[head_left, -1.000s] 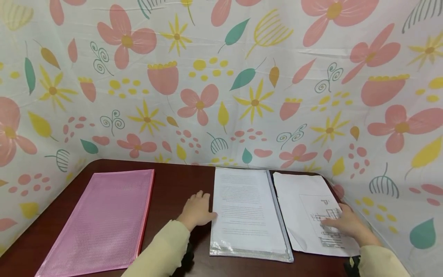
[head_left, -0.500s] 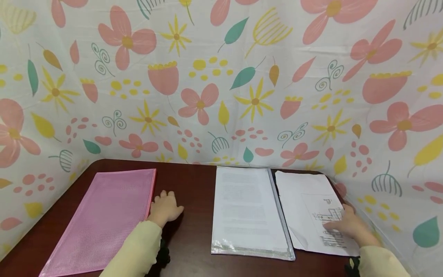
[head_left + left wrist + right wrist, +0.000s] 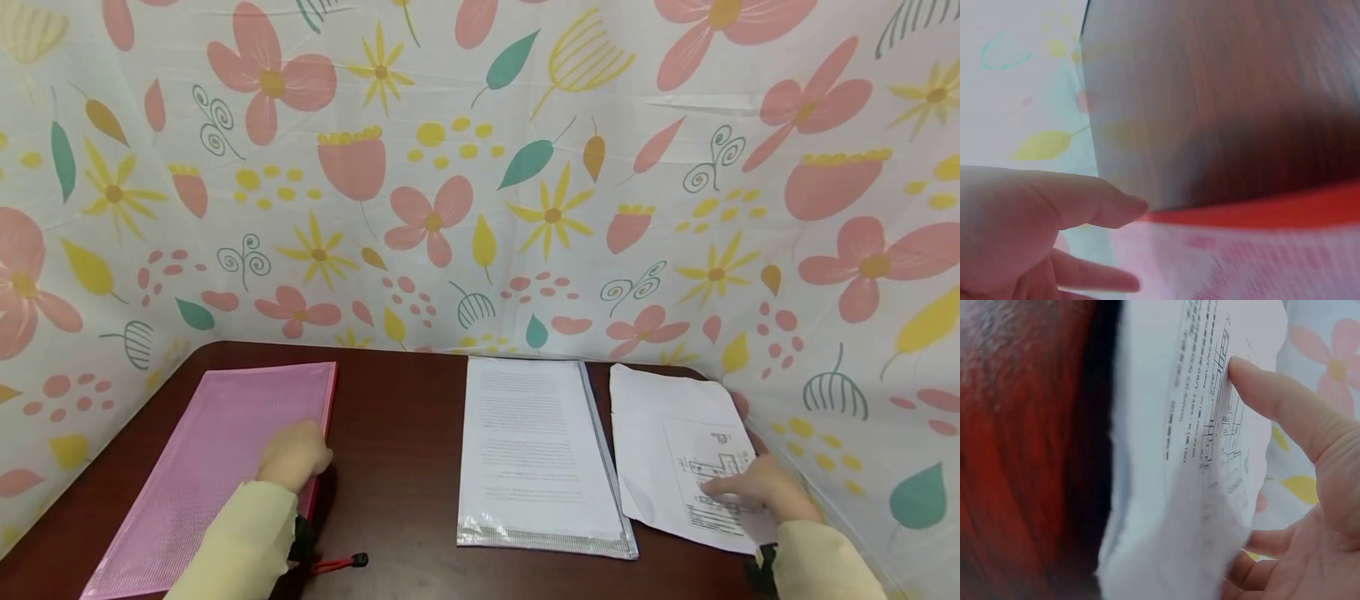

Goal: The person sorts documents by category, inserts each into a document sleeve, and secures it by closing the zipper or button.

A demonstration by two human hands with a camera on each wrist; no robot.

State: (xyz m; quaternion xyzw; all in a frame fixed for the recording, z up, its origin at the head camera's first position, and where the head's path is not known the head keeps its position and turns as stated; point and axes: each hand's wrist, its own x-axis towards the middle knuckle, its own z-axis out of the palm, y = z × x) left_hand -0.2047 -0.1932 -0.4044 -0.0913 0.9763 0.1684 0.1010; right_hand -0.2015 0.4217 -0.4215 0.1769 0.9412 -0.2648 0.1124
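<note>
My right hand (image 3: 761,487) pinches a stack of white paper sheets (image 3: 648,442) by its right side. In the right wrist view the thumb (image 3: 1260,384) lies on the printed face, and the other fingers are partly hidden behind the sheets, which bend and lift. My left hand (image 3: 294,454) is over the right side of a pink translucent zip folder (image 3: 217,467). In the left wrist view its thumb (image 3: 1107,203) reaches the folder's red edge (image 3: 1272,209), with the other fingers apart from it and extended.
Between the hands lies a clear zip folder (image 3: 536,458) with printed paper inside, its right edge close to the loose sheets. A red strip with a black end (image 3: 360,559) shows by the left wrist. A flowered curtain (image 3: 480,167) surrounds the dark wooden table (image 3: 397,467).
My left hand has moved left from beside the clear folder to the pink folder. My right hand has shifted and tilted the sheets, with their right edge now raised.
</note>
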